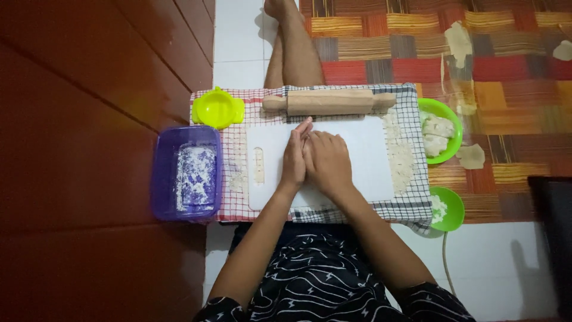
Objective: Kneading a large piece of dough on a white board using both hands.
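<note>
Hands pressed together over the white cutting board (357, 161), roughly at its centre. Left hand (294, 158) is standing on edge, fingers straight and together, pointing at the far edge. Right hand (328, 161) is lying against it, fingers curled loosely over. Whatever sits between the palms is hidden, likely a bit of dough, but I can't tell, and can't tell if either hand is actually gripping anything.

Board is sitting on a checked cloth (411, 113) on the floor. Wooden rolling pin (329, 101) is lying across the far edge of the cloth, just beyond the board, untouched. Loose crumbs or flour (400, 156) are running in a strip along the board's right edge. Green bowl (441, 130) with pale dough lumps is sitting off the cloth's right edge; a second green bowl (448, 209) is nearer the right near corner. Yellow-green press mould (218, 108) is sitting at the far left corner, purple tub (186, 173) with a floury inside just off the left edge.

Progress, as I read it: dough is made and portioned, and a few flattened pieces (471, 156) are lying on the patterned mat to the right. Nothing is rolled out on the board yet, and the mould is idle. Looks early to mid.
</note>
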